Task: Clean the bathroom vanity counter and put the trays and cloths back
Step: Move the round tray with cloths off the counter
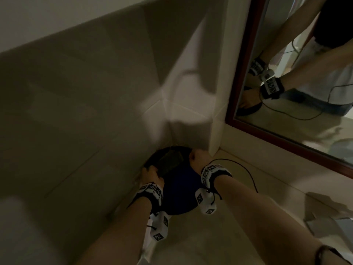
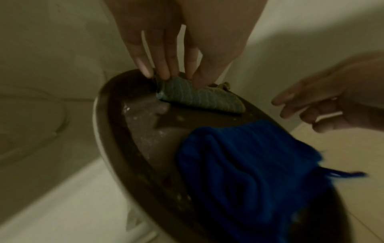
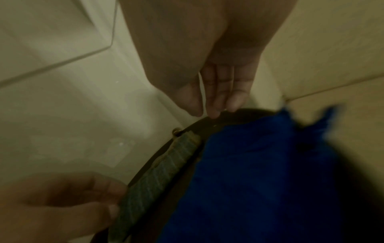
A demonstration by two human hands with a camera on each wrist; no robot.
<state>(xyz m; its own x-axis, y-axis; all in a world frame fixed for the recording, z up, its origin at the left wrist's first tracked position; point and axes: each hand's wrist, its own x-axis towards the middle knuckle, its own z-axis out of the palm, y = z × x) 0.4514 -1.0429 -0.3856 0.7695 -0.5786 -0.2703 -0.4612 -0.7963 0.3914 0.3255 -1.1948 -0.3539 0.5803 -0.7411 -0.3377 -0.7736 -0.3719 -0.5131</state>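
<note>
From the head view my left hand (image 1: 150, 174) covers the near-left rim of the round dark tray (image 1: 152, 157), and my right hand (image 1: 195, 156) hides its far-right rim against the wall corner. My wrists hide much of the blue cloth (image 1: 179, 190). The grey-green striped cloth (image 1: 170, 161) is only a dim smear there; its stripes cannot be told. In the left wrist view the tray's (image 2: 108, 125) near end runs off the bottom edge, and my right hand (image 2: 332, 93) is blurred. In the right wrist view the blue cloth (image 3: 259, 172) is smeared, and my left hand (image 3: 62, 202) is blurred and cut by the bottom-left corner.
</note>
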